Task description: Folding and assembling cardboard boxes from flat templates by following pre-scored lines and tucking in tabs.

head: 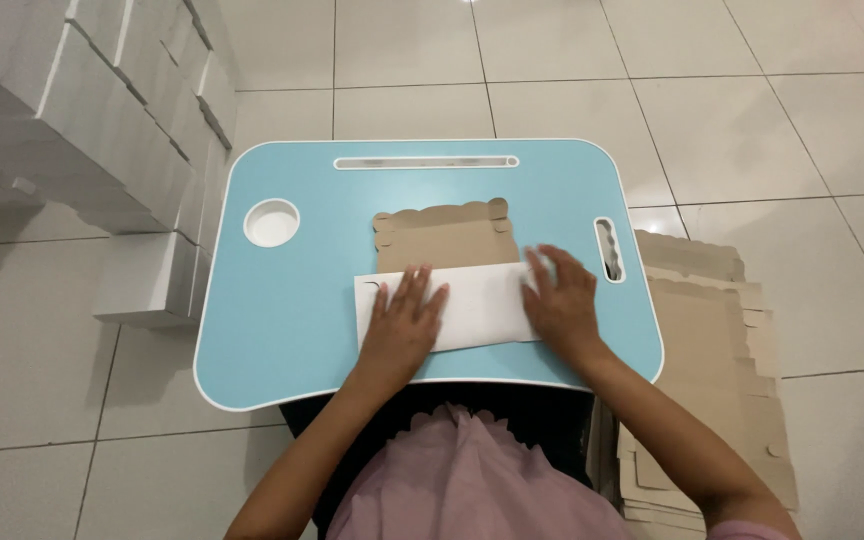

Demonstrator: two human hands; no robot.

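A flat cardboard box blank lies on a light blue lap table (282, 330). Its near part is folded over and shows white (482, 305); its far part is brown with a scalloped edge (447, 235). My left hand (402, 325) lies flat on the left half of the white flap, fingers spread. My right hand (560, 300) presses flat on the flap's right end. Neither hand grips anything.
A stack of brown cardboard blanks (712, 370) lies on the tiled floor right of the table. Folded white boxes (102, 140) are piled at the left. The table has a round cup hole (272, 223), a long slot (425, 162) and a handle cutout (609, 250).
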